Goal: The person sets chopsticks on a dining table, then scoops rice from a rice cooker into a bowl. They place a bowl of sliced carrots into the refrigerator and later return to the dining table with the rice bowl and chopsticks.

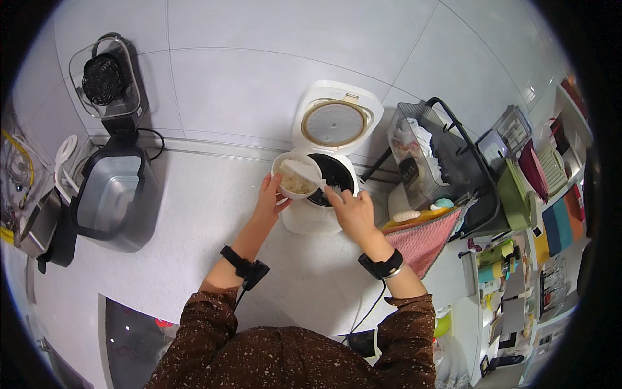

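My left hand holds a white bowl by its side, tilted over the left edge of a rice cooker. Cooked rice fills much of the bowl. In my right hand is a white rice paddle, its blade resting over the rice inside the bowl. The white rice cooker stands with its lid raised. Some rice shows in its dark inner pot, partly hidden by the bowl and my right hand.
At the left stands a grey air fryer with its lid up. A black rack with a clear plastic bin is right of the cooker. A pink cloth hangs there. Shelves line the far right.
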Motion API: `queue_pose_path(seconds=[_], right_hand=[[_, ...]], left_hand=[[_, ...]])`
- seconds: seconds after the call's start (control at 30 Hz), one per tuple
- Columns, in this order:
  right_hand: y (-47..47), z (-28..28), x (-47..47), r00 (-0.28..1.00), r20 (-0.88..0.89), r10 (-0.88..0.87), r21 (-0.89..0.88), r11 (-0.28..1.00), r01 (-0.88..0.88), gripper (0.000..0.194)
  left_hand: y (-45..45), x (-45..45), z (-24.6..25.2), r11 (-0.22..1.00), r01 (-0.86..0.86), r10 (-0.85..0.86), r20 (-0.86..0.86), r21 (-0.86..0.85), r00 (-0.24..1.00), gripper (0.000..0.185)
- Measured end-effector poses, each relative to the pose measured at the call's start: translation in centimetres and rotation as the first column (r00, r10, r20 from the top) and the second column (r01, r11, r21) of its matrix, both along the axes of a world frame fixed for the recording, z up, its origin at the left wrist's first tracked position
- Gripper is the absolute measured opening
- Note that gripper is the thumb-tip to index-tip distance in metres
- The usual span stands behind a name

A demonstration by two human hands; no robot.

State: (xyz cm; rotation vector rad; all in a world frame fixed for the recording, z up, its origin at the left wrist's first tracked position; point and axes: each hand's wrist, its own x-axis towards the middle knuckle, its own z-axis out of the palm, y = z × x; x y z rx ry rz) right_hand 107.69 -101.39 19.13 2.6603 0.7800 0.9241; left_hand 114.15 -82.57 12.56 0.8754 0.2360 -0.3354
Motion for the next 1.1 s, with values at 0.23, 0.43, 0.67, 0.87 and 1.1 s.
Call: queue_pose_path(seconds=[0.23,0.43,0.67,0.87,1.1], right_hand=[[0.0,-1.6,-0.6,0.984,-0.174,0.041,0.057,0.998,-0.032,0.045],[-1.1,-1.0,-1.6,0.968,-0.241,0.066,0.017,0.998,-0.063,0.051],[-2.8,0.1,-2.2,0.953,-0.271,0.132,-0.045,0.988,-0.15,0.058],[-3.0,0.9,-2.4,0.955,-0.27,0.125,-0.068,0.987,-0.149,0.055],[-2.5,3.1,-1.8,0.976,-0.168,0.139,0.499,0.866,-0.038,0.038]], left_hand=[[-0.9,1.2,-0.1,0.997,0.035,-0.034,0.021,-0.073,0.999,0.05],[-0.7,2.5,-0.3,0.992,0.058,-0.067,-0.083,-0.11,0.994,0.051],[-0.6,4.1,-0.6,0.98,0.0,-0.052,-0.254,-0.199,0.966,0.049],[-0.5,4.9,-1.3,0.927,-0.082,-0.059,-0.359,-0.366,0.931,0.057],[0.4,5.6,-1.8,0.764,-0.194,-0.215,-0.526,-0.616,0.823,0.063]])
